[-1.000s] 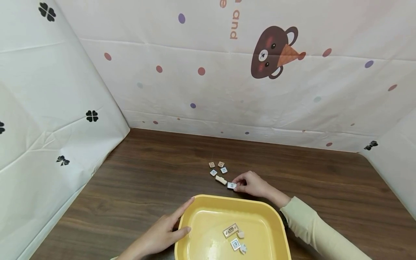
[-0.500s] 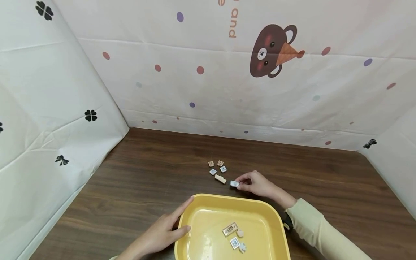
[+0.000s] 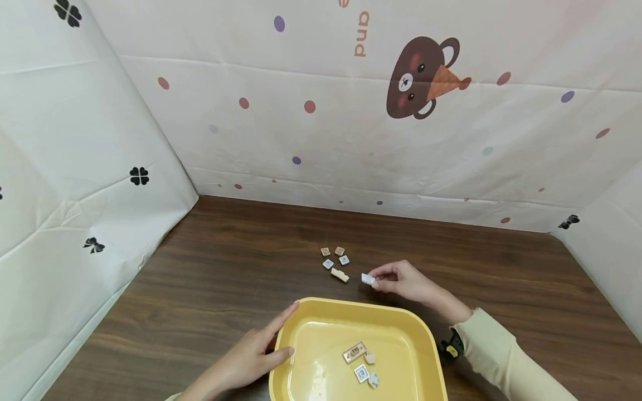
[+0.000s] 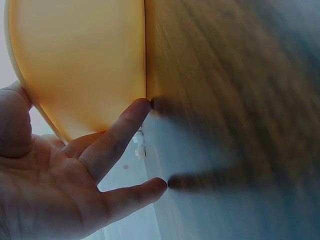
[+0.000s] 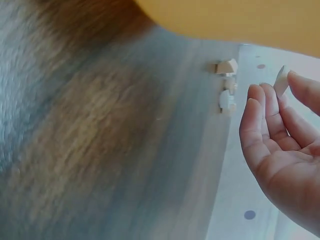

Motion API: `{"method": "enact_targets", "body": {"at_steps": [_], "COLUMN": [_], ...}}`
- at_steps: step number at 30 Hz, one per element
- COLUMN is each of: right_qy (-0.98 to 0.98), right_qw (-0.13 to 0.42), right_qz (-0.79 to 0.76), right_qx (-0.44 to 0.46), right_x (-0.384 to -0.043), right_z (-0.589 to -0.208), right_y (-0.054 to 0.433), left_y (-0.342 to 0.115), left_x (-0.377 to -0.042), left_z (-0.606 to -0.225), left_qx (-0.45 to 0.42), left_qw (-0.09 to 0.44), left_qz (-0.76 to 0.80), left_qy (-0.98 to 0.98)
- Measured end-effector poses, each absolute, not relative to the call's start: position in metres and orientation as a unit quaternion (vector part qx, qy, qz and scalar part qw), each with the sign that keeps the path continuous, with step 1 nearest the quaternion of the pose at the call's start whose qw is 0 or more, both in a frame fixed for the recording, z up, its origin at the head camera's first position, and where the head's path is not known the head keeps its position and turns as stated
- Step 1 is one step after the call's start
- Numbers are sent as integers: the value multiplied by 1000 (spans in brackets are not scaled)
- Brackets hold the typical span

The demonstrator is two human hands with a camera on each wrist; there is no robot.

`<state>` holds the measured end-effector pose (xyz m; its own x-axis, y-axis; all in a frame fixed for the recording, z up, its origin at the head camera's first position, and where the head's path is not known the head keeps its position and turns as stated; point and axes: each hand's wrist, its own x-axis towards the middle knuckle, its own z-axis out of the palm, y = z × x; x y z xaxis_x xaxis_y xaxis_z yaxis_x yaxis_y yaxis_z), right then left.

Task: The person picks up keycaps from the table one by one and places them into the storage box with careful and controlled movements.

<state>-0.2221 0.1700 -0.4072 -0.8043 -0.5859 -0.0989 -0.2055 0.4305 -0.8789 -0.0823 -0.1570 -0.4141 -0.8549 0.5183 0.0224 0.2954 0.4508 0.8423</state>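
Note:
My right hand (image 3: pixel 408 284) pinches a small white tile (image 3: pixel 368 279) with faint printing between thumb and fingertips, above the table right of the loose pieces. In the right wrist view the tile (image 5: pixel 282 81) appears edge-on, its remaining fingers loosely bent. My left hand (image 3: pixel 251 356) holds the left wall of a yellow tray (image 3: pixel 351 306), thumb over the rim and fingers along the outside. In the left wrist view the spread fingers (image 4: pixel 115 140) lie against the outer wall and near the table. Inside the tray are a printed wooden rectangle (image 3: pixel 354 352), a white square tile (image 3: pixel 361 373) and two small pieces.
Beyond the tray lie two tan square tiles (image 3: pixel 339 251), two white ones (image 3: pixel 328 264) and a notched wooden piece (image 3: pixel 340 275). The dark wooden table (image 3: pixel 241 267) meets a white patterned sheet (image 3: pixel 251 139) at the back and sides.
My right hand has drawn the white tile rightward, away from the notched wooden piece, and raised and tilted it. The left hand and tray hold their place.

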Motion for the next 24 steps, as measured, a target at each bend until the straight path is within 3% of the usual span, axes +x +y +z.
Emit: {"method": "enact_targets", "body": {"at_steps": [24], "right_qy": [794], "right_qw": [201], "right_qz": [-498], "right_qx": [-284], "right_x": [-189], "right_z": [-376], "right_y": [186], "left_y": [-156], "left_x": [-81], "left_z": [-413], "left_qx": [237], "left_qw": [117], "left_qz": [468], "left_qy": [843]}}
